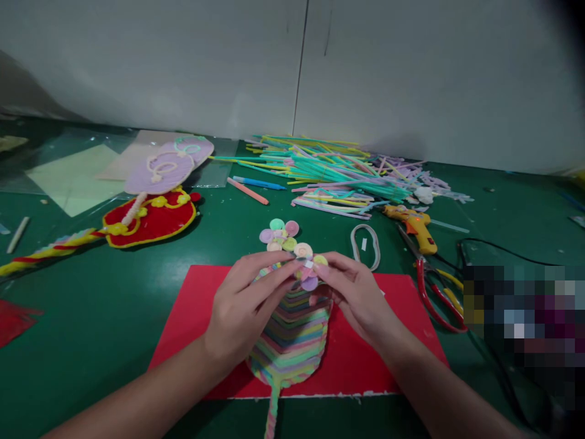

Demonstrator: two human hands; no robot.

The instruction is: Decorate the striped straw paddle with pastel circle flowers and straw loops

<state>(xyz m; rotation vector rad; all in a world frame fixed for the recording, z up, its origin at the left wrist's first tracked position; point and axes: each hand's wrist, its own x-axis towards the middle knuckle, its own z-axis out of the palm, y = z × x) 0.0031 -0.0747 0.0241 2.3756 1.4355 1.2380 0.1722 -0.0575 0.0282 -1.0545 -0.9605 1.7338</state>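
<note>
Above a striped pastel fan (292, 341) made of pipe cleaners, my two hands meet at a small flower (309, 282) of coiled pastel discs. My right hand (359, 292) pinches the flower at its right edge. The fingertips of my left hand (242, 299) are closed on a tiny white square piece (309, 264) at the flower's middle. Just beyond my left fingers is a second flower (278, 236) of coiled discs. The fan lies on a red board (365, 366), its braided handle pointing toward me; my hands cover its upper part.
A yellow glue gun (418, 228) and red-handled pliers (429, 292) lie at right, near an elastic loop (376, 244). Bundled pipe cleaners (333, 167) and two markers (249, 190) are farther back. A lilac fan (171, 163) overlaps a red fan (155, 222) at left.
</note>
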